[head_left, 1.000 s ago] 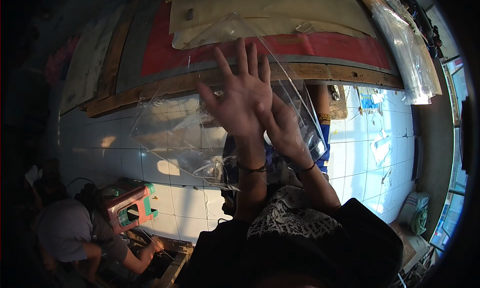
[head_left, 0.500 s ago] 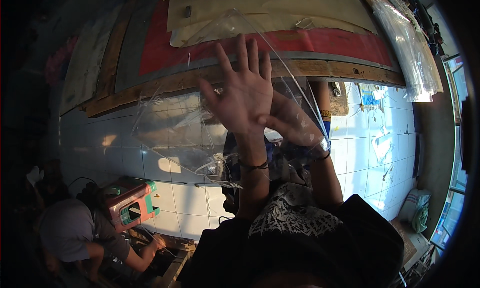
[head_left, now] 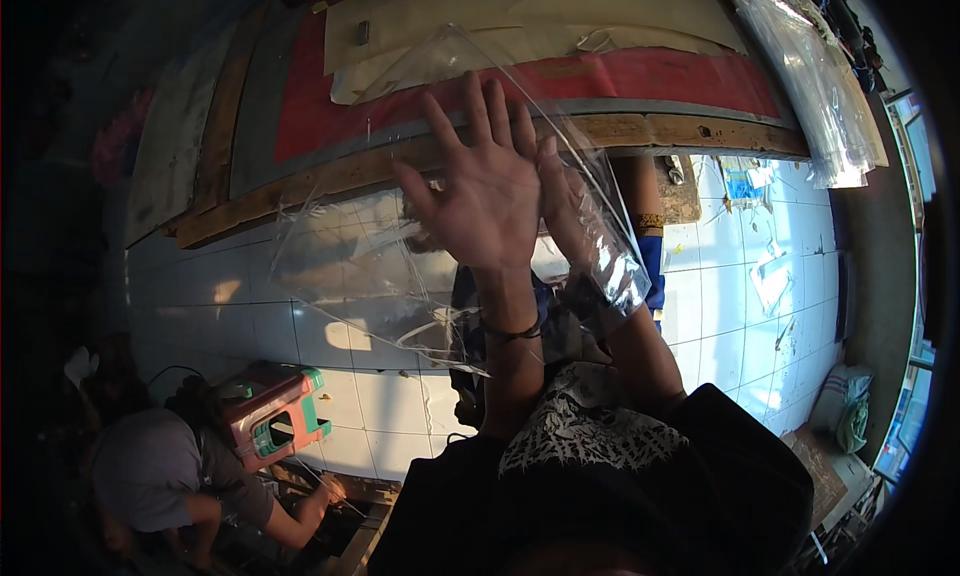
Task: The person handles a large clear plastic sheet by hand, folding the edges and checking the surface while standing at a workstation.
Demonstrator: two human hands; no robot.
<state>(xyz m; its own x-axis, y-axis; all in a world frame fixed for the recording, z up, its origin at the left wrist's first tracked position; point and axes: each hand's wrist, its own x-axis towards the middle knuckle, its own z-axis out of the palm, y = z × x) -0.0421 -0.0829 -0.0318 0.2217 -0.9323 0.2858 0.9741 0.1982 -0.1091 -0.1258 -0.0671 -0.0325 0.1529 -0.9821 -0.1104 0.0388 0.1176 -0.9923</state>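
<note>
Plastic, a clear bag [head_left: 360, 266], hangs at mid-frame, its long axis slanting from the upper middle down toward the lower left. Left hand [head_left: 485, 201] lies flat against the bag's right part with its fingers [head_left: 470, 106] spread open, gripping nothing. Right hand [head_left: 570, 211] sits just right of it, apparently inside the film, fingers straight; whether it pinches any plastic I cannot tell. Behind them, across the upper frame, runs the tabletop [head_left: 640, 131].
</note>
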